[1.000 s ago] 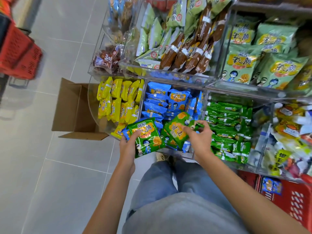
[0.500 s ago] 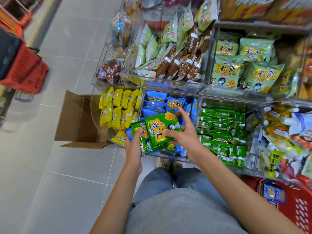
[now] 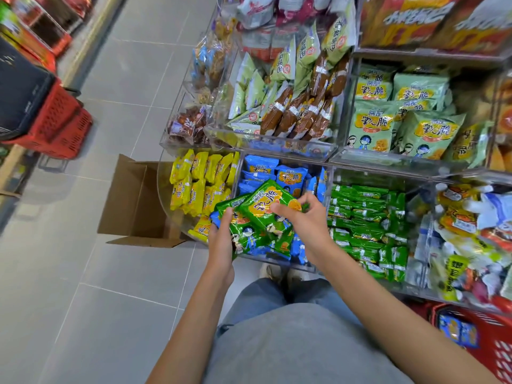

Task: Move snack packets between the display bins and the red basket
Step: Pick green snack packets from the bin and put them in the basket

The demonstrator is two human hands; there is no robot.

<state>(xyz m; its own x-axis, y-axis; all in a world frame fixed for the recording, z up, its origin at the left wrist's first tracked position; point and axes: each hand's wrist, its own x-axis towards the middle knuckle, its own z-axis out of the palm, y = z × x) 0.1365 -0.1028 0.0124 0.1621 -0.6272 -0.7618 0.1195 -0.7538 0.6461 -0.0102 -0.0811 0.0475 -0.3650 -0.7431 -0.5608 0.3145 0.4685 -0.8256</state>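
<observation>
My left hand (image 3: 221, 239) grips a small stack of green snack packets (image 3: 243, 231) from below, over the front edge of the clear bin of blue packets (image 3: 263, 173). My right hand (image 3: 302, 217) pinches the top green packet (image 3: 263, 203) of that stack at its right edge, laying it on the others. The red basket (image 3: 493, 345) stands on the floor at the lower right, under the bins, with a blue packet (image 3: 457, 328) inside.
Neighbouring clear bins hold yellow packets (image 3: 199, 184), dark green bars (image 3: 365, 223) and mixed packets (image 3: 465, 231). The upper tier holds brown sausages (image 3: 304, 106) and pale green bags (image 3: 401, 117). An open cardboard box (image 3: 138, 206) sits on the floor; more red baskets (image 3: 55, 120) stand far left.
My right hand lifted a green packet out of the blue-packet bin and brought it left onto the packet in my left hand. The view tilted upward.
</observation>
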